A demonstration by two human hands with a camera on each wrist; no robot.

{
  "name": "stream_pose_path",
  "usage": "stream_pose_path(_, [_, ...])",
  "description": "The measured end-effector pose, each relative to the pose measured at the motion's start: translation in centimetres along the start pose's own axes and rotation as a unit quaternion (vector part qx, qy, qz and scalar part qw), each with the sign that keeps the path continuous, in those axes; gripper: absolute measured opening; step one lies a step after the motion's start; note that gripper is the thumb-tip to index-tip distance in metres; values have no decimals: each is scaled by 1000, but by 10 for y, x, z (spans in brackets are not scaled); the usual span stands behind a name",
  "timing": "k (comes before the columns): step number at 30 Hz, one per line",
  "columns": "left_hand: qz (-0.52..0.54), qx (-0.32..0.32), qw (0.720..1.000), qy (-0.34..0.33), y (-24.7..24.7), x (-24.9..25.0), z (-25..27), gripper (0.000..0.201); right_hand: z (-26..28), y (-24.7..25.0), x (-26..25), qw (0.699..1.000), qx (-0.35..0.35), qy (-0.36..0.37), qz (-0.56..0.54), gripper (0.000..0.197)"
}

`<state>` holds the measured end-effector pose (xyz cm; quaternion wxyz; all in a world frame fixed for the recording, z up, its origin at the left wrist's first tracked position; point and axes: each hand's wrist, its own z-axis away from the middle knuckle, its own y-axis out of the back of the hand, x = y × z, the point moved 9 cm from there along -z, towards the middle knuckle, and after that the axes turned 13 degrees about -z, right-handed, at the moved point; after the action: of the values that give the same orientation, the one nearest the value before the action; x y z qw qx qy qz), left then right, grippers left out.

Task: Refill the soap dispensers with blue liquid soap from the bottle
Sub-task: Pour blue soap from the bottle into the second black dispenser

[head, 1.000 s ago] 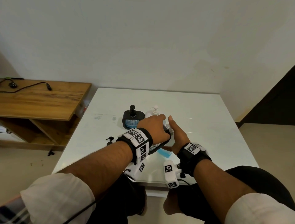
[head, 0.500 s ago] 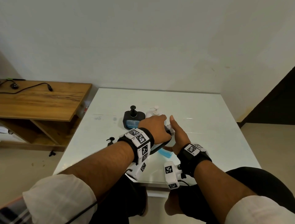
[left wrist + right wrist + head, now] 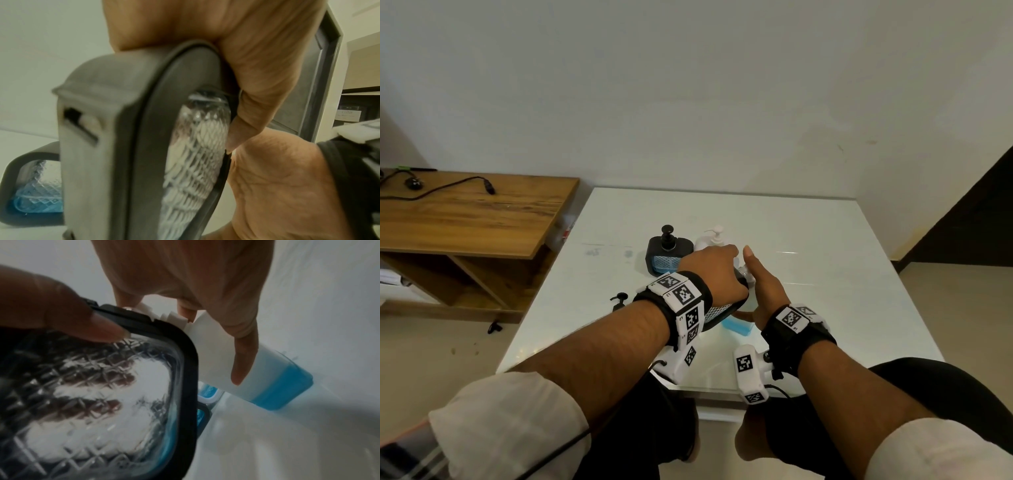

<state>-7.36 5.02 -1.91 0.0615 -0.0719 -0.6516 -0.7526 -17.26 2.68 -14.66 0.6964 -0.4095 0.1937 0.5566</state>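
White tabletop (image 3: 825, 274) is carrying everything. Head view: left hand (image 3: 714, 274) is gripping a tilted black dispenser (image 3: 717, 310); right hand (image 3: 765, 287) alongside, touching it; 2nd dispenser (image 3: 669, 258) sitting just beyond. L wrist: fingers (image 3: 257, 81) are wrapping the casing. R wrist: fingers (image 3: 244, 356) are holding the soap bottle (image 3: 273, 382), neck at the dispenser's rim.

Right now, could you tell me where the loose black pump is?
In the head view, the loose black pump lies on the white table, left of the left hand.
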Motion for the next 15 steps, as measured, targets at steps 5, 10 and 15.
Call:
stream_pose_path(5, [-6,-2,1000,2,1,3,-5,34,2,1,-2,1000,-3,8,-1,91])
stream_pose_path(10, [1,-15,1000,8,-2,1,-7,44,3,9,-10,998,48,45,-10,38])
stream_pose_path(15, [-2,-16,1000,4,1,1,-4,54,-3,1,0,1000,-8,-11,9,88])
